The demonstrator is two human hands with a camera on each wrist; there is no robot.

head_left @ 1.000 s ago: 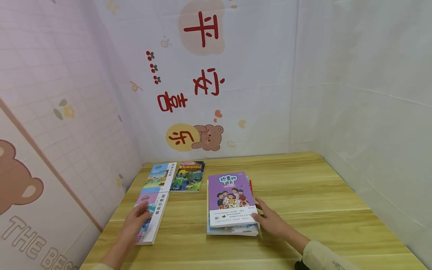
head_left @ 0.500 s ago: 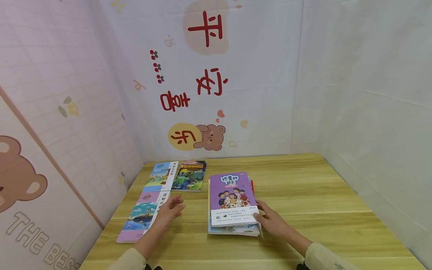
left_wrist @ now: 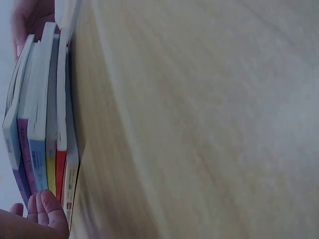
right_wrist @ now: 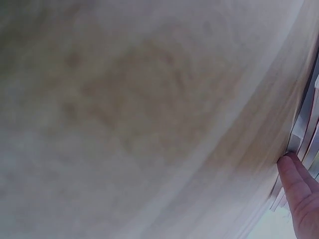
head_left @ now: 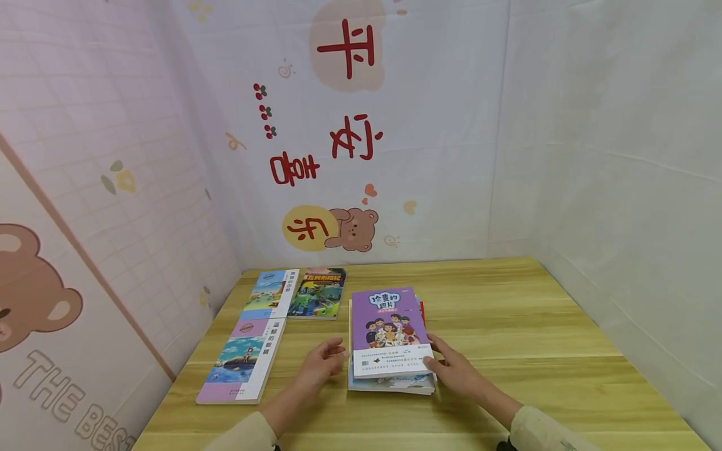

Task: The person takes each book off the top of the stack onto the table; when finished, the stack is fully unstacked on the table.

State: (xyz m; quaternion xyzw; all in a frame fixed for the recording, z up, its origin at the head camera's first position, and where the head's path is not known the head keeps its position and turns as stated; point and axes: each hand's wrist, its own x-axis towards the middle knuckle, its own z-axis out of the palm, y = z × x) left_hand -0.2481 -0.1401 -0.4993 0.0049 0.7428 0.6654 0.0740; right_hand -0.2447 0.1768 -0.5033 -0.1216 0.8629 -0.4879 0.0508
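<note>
A stack of several books (head_left: 390,376) lies at the middle of the wooden table (head_left: 507,313), with a purple-covered book (head_left: 386,329) on top. My left hand (head_left: 324,362) hovers at the stack's left edge with relaxed fingers. In the left wrist view its fingertips (left_wrist: 46,211) sit right by the book spines (left_wrist: 45,124). My right hand (head_left: 451,366) rests against the stack's right edge, thumb at the top book's near corner. One straight finger (right_wrist: 294,181) touches the page edges in the right wrist view.
Three books lie flat at the table's left: a pink-and-blue one (head_left: 241,366) nearest, a blue one (head_left: 269,293) behind it, and a dark green one (head_left: 317,293) beside that. Decorated walls close in the left, back and right sides.
My left hand left the pink-and-blue book at the left and travelled right across the table to the stack's left edge. The right hand stayed at the stack.
</note>
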